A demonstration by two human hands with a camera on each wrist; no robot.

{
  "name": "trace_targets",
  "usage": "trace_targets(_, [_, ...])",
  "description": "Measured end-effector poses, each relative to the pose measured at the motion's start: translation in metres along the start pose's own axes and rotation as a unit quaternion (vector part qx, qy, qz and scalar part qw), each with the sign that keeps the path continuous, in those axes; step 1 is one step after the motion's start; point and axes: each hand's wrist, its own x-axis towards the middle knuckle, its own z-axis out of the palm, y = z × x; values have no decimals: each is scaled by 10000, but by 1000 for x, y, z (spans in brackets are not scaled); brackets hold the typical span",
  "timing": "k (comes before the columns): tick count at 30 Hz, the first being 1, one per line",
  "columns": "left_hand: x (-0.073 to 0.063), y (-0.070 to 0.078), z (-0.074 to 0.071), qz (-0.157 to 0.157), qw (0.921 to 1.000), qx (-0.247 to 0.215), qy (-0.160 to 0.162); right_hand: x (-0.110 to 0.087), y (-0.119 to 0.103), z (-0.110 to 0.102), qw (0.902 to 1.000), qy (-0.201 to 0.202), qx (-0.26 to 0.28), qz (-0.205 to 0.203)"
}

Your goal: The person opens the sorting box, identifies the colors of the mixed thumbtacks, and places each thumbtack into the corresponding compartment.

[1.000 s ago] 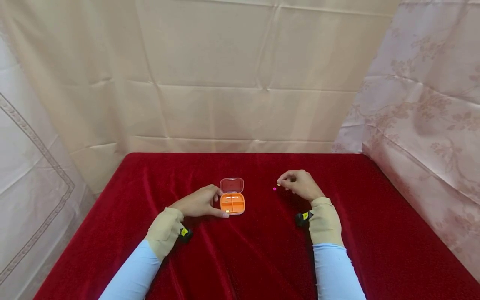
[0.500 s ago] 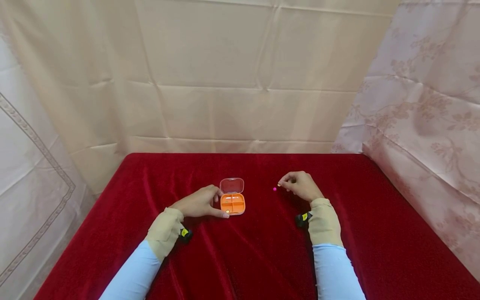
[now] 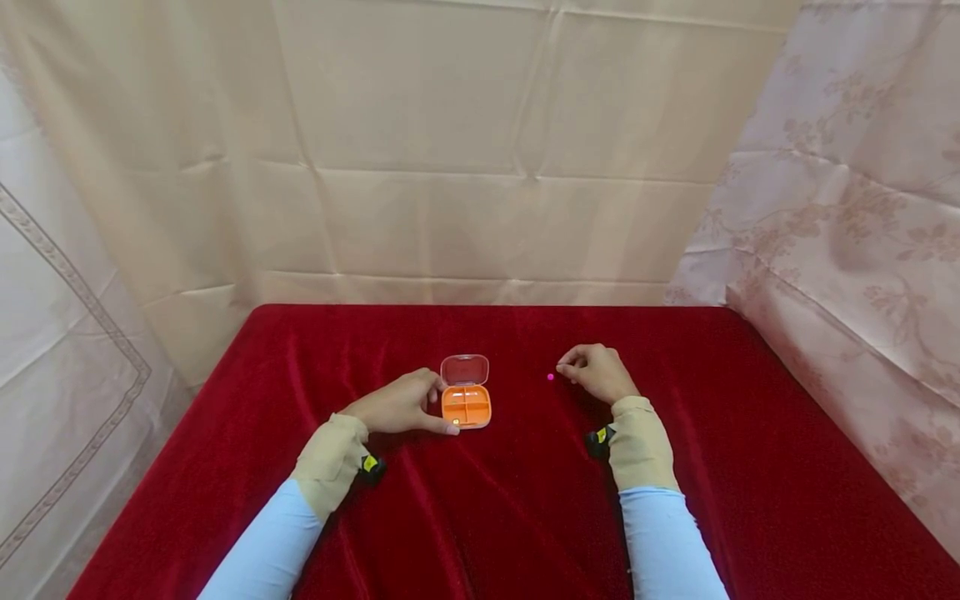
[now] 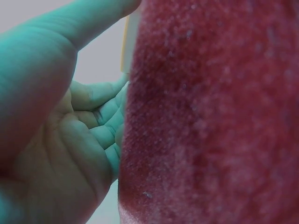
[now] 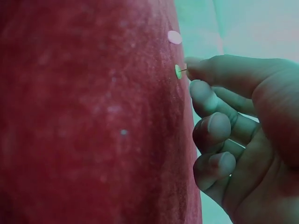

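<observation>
An orange pill box [image 3: 477,408] with several compartments lies on the red cloth, its clear lid [image 3: 465,369] raised. My left hand [image 3: 401,403] holds the box at its left side, thumb at the near corner and index finger by the hinge. A small gold piece [image 3: 455,422] is in the near left compartment. In the left wrist view only an edge of the box [image 4: 124,46] shows past the fingers. My right hand [image 3: 597,371] pinches a thumbtack [image 5: 178,72] by its thin pin, head toward the cloth. Just left of those fingertips lies a small pink disc [image 3: 551,377].
Red velvet cloth [image 3: 525,500] with soft folds covers the table. A beige curtain [image 3: 480,167] hangs behind the far edge, and a flowered curtain [image 3: 847,208] stands along the right side.
My right hand has drawn slightly nearer, its wrist shifting left and its fingers staying beside the pink disc. The gold tack head no longer shows in the head view. My left hand stays on the box.
</observation>
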Motion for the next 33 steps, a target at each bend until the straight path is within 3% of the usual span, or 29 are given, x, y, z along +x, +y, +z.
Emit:
trace_targets(10, [1,-1,1,42,10000,12,6,-1,-1,1,9995,-80,-163,251])
trace_targets(23, [-1,0,1,26,10000,-9,9,0,-3,2,9994,-171,-197,246])
trace_targets(26, [-1,0,1,19,10000,-18,8,0,-3,1,9989,-218,197,374])
trace_targets(29, [0,0,1,18,10000,-4,17,-2,-2,-2,9913,-260,1092,688])
trace_targets(31, [0,0,1,23,10000,-6,20,-4,-1,-5,9776,-344,1882,875])
trace_targets(33, [0,0,1,30,10000,-17,22,-4,1,-7,9551,-479,2721,1067])
